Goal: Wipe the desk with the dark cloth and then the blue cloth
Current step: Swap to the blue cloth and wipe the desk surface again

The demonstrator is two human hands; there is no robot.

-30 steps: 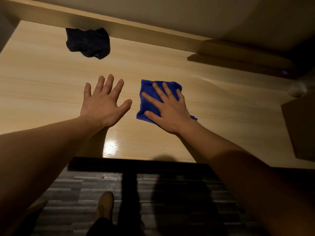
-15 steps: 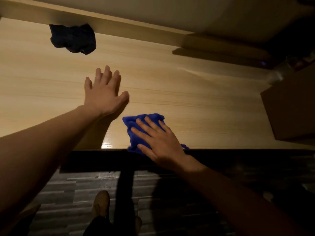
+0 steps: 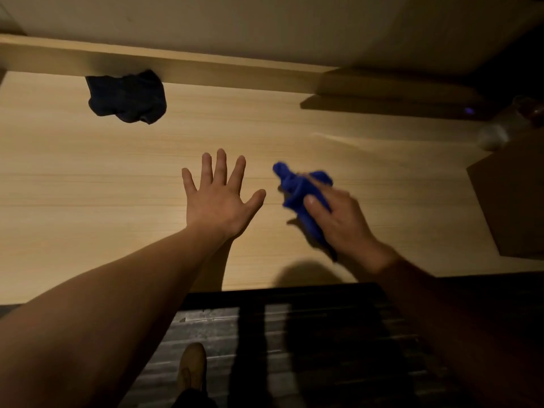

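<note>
Item 1, surface: pale wood-grain top filling the middle band of the frame, with a raised back ledge along its upper edge. I see no spill or mark on it in this light.

Item 2, dark cloth: crumpled heap at the upper left of the frame, lying against the back ledge, well apart from both hands. Nothing touches it.

Item 3, blue cloth: bunched, right of frame centre, gripped in the right hand. Its upper end pokes out beyond the knuckles; its lower end trails under the palm. The picture is blurred here, so I cannot tell whether the cloth is pressed to the surface or just above it.

Item 4, right hand: closed around the blue cloth, thumb laid over the fabric.

Item 5, left hand: flat, fingers spread, holding nothing, at frame centre just beside the cloth. Whether the palm bears on the surface I cannot tell.

Item 6, brown box: at the right edge of the frame, sitting on the surface.

Step in hand, by my reading: the second wipe, with the blue cloth; the dark cloth lies set aside.

Next move calls for: spreading the bunched cloth flatter for contact, then sweeping the stretches toward the left and back of the surface, steering clear of the box.
</note>
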